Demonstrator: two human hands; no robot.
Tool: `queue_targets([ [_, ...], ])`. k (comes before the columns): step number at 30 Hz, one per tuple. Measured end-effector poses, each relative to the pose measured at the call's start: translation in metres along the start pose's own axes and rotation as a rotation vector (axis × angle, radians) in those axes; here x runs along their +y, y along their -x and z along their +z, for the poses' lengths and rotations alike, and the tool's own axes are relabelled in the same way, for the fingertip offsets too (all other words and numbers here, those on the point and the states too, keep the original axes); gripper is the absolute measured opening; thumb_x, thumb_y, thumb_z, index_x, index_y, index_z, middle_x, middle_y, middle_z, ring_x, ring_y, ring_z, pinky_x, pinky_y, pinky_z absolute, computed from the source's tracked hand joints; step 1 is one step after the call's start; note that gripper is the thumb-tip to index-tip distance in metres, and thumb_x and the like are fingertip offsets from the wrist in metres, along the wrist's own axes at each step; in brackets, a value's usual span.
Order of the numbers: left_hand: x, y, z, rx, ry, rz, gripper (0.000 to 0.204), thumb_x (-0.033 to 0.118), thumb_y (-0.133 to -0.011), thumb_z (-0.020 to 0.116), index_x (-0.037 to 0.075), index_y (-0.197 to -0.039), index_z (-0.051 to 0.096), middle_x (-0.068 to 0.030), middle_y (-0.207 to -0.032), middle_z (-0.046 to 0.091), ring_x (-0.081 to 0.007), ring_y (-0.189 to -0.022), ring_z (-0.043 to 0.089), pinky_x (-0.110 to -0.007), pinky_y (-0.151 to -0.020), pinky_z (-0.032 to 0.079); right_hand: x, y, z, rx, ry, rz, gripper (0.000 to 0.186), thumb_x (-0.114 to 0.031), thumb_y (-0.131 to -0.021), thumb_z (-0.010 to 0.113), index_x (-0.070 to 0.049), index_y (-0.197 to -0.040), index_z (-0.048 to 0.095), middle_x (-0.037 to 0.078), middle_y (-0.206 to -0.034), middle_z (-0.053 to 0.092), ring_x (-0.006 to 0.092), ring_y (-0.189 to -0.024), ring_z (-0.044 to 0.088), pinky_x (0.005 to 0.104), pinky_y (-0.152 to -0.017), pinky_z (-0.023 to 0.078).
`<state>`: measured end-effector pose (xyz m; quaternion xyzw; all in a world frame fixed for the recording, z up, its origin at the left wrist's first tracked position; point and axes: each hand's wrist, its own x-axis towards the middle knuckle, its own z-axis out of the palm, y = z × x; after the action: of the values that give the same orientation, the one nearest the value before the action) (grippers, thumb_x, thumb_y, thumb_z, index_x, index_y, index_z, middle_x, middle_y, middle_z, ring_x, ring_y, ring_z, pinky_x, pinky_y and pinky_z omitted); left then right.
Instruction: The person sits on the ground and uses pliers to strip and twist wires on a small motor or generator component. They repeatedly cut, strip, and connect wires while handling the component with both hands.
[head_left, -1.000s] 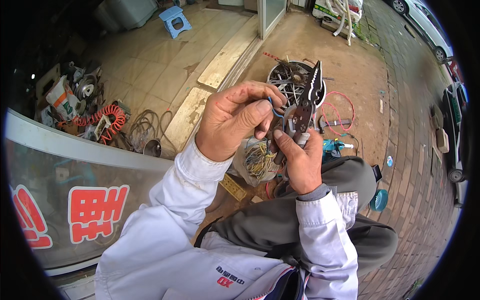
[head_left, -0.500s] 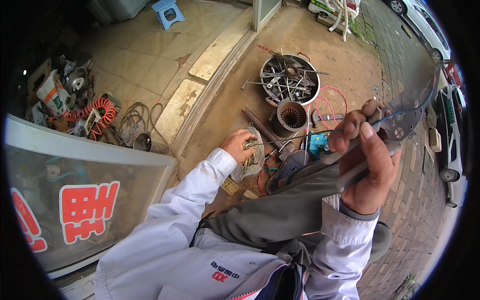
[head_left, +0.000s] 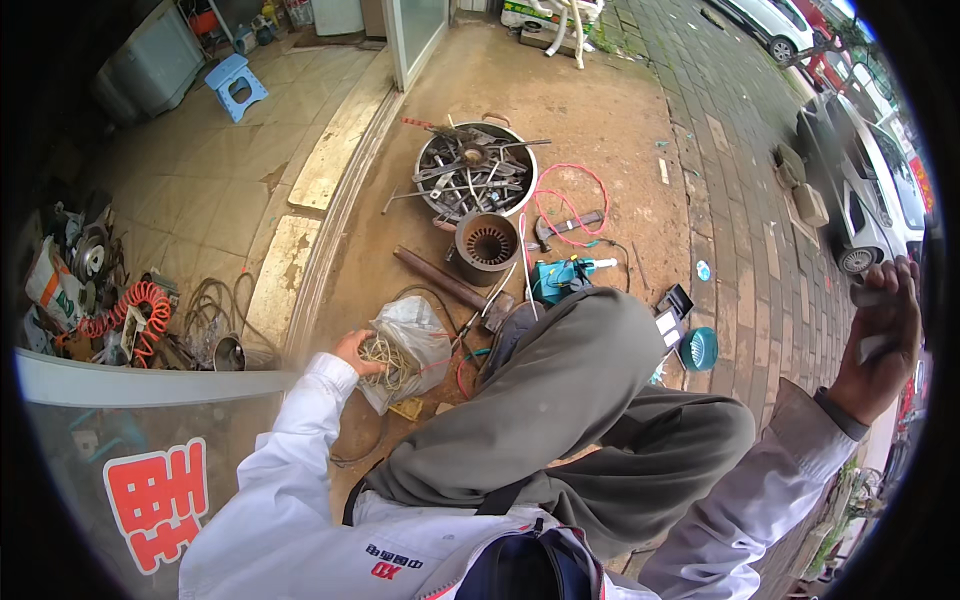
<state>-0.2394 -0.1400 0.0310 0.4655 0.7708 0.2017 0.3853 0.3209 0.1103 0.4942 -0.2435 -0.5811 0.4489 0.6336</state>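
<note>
My left hand (head_left: 356,354) is at the left, its fingers closed on a tangled bundle of thin pale strands (head_left: 388,368). The bundle sits in the mouth of a clear plastic bag (head_left: 420,335) on the ground; my fingertips are partly hidden in it. Far to the right, my right hand (head_left: 878,345) is raised with its fingers curled. A small pale and grey patch shows among those fingers, too unclear to name. Near the bag lie a hammer (head_left: 500,312) and a brown metal bar (head_left: 437,276).
A slotted motor stator (head_left: 488,244) stands by a metal pot (head_left: 530,185) heaped with tools. Beyond my knee are a teal power tool (head_left: 562,280), another hammer (head_left: 572,227) and a teal basket (head_left: 699,349). A glass door (head_left: 240,395) borders my left arm.
The view has swung right. My right hand has moved out to the far right; the plate-like metal tool and the dark wire stretched between my hands no longer show. My left hand stays at the bag.
</note>
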Motion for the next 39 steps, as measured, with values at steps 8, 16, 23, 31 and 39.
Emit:
queue_targets([
  [8, 0.179, 0.037, -0.115, 0.021, -0.606, -0.019, 0.051, 0.032, -0.075, 0.080, 0.004, -0.117, 0.069, -0.0181, -0.096, 0.073, -0.0302, -0.090, 0.072, -0.039, -0.084, 0.056, 0.059, 0.036, 0.022, 0.137, 0.112, 0.335, 0.029, -0.005, -0.090, 0.056, 0.007, -0.115, 0.053, 0.013, -0.091, 0.062, 0.0213, -0.076, 0.063, 0.0351, -0.070, 0.054],
  [16, 0.488, -0.009, -0.060, -0.349, 0.088, 1.044, 0.067, 0.019, -0.090, 0.070, -0.003, -0.145, 0.038, -0.0159, -0.142, 0.048, -0.0266, -0.136, 0.044, -0.042, -0.114, 0.034, 0.118, 0.056, 0.019, -0.005, -0.301, 0.543, 0.029, -0.003, -0.088, 0.055, 0.005, -0.116, 0.053, 0.014, -0.090, 0.064, 0.0236, -0.077, 0.065, 0.0351, -0.066, 0.055],
  [23, 0.567, -0.045, -0.001, -0.824, 0.270, 0.713, 0.037, 0.023, -0.096, 0.066, 0.001, -0.124, 0.056, 0.0001, -0.099, 0.062, -0.0038, -0.075, 0.054, -0.020, -0.060, 0.045, 0.117, 0.015, 0.008, -0.074, -0.201, 0.503, 0.033, -0.010, -0.090, 0.059, 0.005, -0.120, 0.055, 0.013, -0.096, 0.066, 0.0204, -0.082, 0.066, 0.0337, -0.071, 0.056],
  [31, 0.567, -0.119, 0.013, -0.713, 0.167, 0.610, 0.040, 0.044, -0.100, 0.056, 0.006, -0.093, 0.065, 0.0073, -0.061, 0.042, -0.0015, -0.052, 0.033, -0.020, -0.047, 0.026, 0.198, 0.025, -0.143, 0.018, 0.363, 0.819, 0.026, -0.023, -0.091, 0.064, 0.003, -0.099, 0.062, 0.010, -0.085, 0.067, 0.0158, -0.073, 0.063, 0.0296, -0.069, 0.051],
  [39, 0.463, -0.220, 0.066, -0.613, 0.447, 0.328, 0.033, 0.041, -0.100, 0.058, 0.010, -0.088, 0.057, 0.0046, -0.070, 0.048, -0.0015, -0.053, 0.034, -0.018, -0.047, 0.027, 0.378, 0.195, -0.214, -0.062, 1.113, 1.146, 0.040, -0.028, -0.080, 0.068, 0.007, -0.098, 0.062, 0.025, -0.088, 0.067, 0.0377, -0.085, 0.067, 0.0447, -0.079, 0.050],
])
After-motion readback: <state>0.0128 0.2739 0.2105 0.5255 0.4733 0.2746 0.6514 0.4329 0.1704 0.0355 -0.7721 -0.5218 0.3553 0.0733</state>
